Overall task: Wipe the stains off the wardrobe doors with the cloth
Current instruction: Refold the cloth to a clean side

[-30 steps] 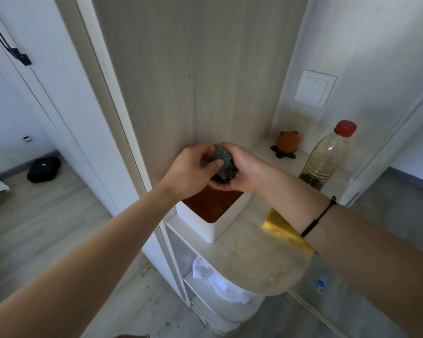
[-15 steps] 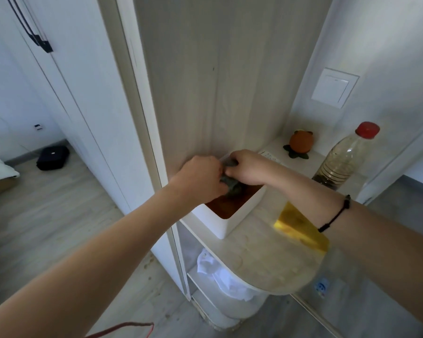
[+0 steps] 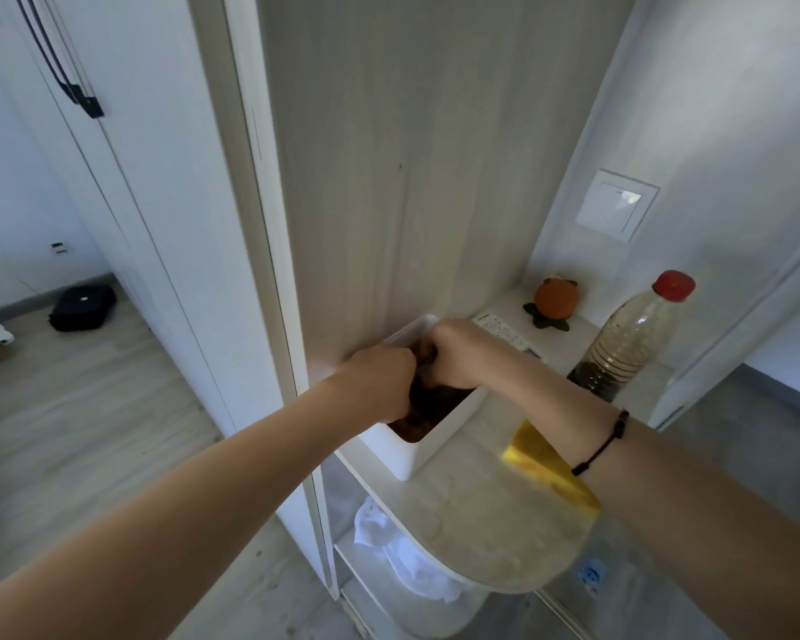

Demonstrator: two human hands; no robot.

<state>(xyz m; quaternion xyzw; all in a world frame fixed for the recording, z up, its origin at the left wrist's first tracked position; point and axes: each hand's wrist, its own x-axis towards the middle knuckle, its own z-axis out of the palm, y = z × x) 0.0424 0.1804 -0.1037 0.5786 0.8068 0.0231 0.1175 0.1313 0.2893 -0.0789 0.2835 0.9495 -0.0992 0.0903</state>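
Pale wood-grain panelling [image 3: 412,177] rose beside a rounded shelf [image 3: 481,524], and at the shelf's left edge, hard against the panel, stood a white tub [image 3: 416,450] holding something brownish. Over its mouth the left hand [image 3: 379,385] and right hand [image 3: 458,358] met, the fingers [image 3: 442,344] of both curled round the cloth [image 3: 428,394], which was bunched between them and partly down inside the tub. It looked to me like a wringing step. To do it well, the hands would twist against each other low over the tub so drips fell inside, leaving the cloth damp rather than streaming before it went to the white wardrobe doors [image 3: 149,177], well apart at the left. The cloth showed only as a dark, crumpled wad, mostly hidden, and I could not tell whether it was soaked.
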